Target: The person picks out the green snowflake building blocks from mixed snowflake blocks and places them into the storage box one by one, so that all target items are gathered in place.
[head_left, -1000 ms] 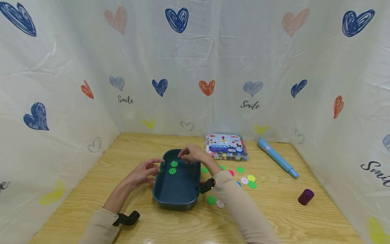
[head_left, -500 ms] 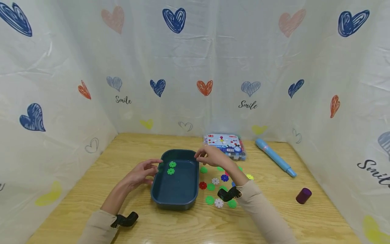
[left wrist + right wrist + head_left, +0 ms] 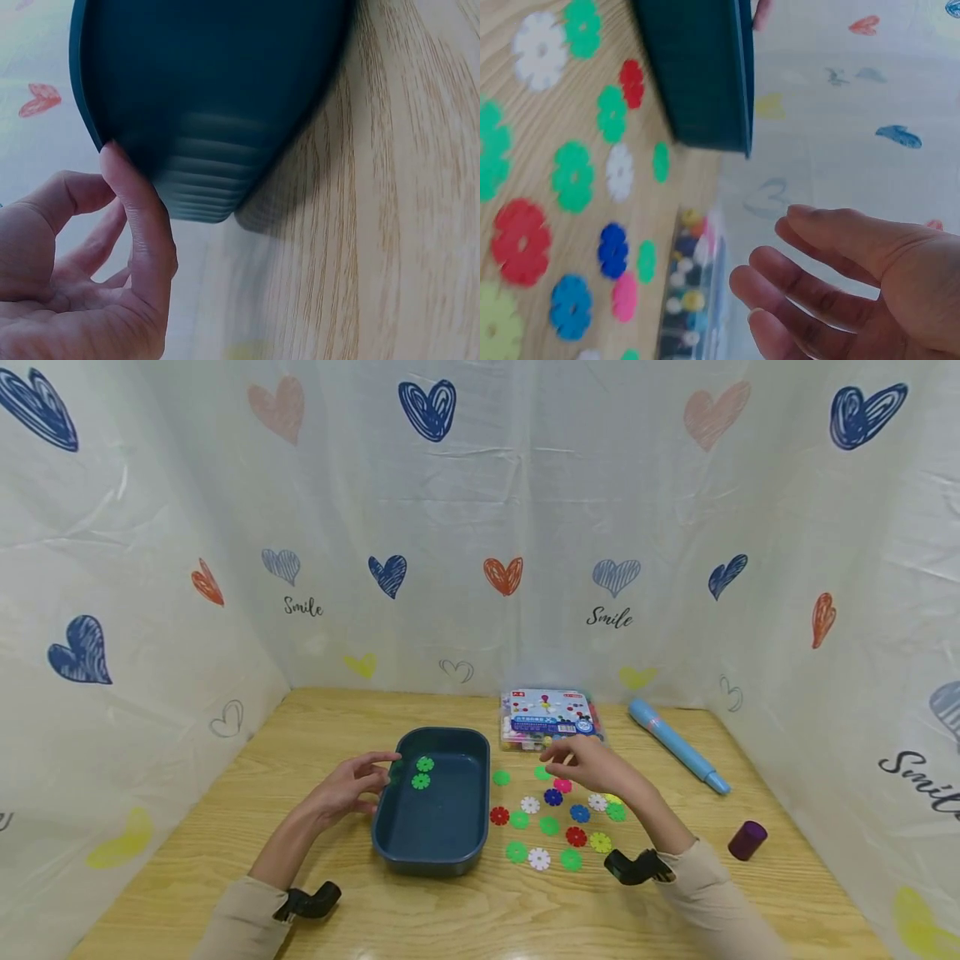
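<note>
A dark blue-green rectangular bin [image 3: 442, 827] stands on the wooden table with two green snowflake discs [image 3: 421, 782] lying inside, toward its far left. My left hand [image 3: 347, 789] is at the bin's left side; in the left wrist view one fingertip [image 3: 112, 154] touches the rim, the other fingers loosely bent. Right of the bin, several flat snowflake discs [image 3: 550, 826] in green, red, blue, white, yellow and pink lie spread out. Over the far part of these discs is my right hand [image 3: 592, 768], fingers relaxed and holding nothing, as the right wrist view shows.
Behind the discs lies a clear plastic case [image 3: 551, 714] with a printed lid and colourful small parts inside. A light blue tube-shaped object [image 3: 678, 747] lies at the back right. Nearer, a purple cylinder [image 3: 747, 841] is on the table's right side. Heart-patterned curtains [image 3: 465, 635] surround the table.
My right hand has moved from inside the bin out over its right rim and above the discs on the right. The left hand stays at the bin's left rim.
</note>
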`<state>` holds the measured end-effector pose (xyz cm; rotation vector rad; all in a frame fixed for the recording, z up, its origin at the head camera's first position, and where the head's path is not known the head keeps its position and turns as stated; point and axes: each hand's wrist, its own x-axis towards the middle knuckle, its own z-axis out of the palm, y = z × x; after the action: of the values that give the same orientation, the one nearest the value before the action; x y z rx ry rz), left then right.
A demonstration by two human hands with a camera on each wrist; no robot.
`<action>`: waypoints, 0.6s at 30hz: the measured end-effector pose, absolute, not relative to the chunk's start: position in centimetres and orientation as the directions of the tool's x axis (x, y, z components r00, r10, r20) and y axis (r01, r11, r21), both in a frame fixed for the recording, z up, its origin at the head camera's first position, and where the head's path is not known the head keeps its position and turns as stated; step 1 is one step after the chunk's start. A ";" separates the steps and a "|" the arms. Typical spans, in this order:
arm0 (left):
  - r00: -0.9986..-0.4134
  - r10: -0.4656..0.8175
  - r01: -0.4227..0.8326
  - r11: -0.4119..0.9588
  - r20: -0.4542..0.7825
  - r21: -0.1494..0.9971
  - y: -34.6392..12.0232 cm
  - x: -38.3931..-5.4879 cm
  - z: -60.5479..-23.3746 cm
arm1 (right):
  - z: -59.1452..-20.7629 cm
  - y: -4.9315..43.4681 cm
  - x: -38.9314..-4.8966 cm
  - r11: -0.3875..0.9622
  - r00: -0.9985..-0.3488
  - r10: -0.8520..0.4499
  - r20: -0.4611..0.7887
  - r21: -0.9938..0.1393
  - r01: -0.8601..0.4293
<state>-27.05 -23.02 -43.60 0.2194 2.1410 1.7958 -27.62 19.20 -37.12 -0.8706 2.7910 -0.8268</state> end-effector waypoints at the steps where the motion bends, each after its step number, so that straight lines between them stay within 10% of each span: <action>1: -0.932 0.327 -0.096 0.192 -0.155 0.977 -23.0 -27.0 -43.6 | -37.3 19.8 -27.5 0.694 -0.835 -0.547 0.060 -0.525 -0.492; 18: -0.937 0.316 -0.092 0.196 -0.152 0.976 -23.0 -27.0 -43.6 | -42.4 26.8 -25.4 0.781 -0.903 -0.426 0.046 -0.486 -0.393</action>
<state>-26.95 -23.00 -43.61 0.2106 2.1584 1.7966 -25.37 26.82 -42.35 -0.6681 2.9016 -0.7687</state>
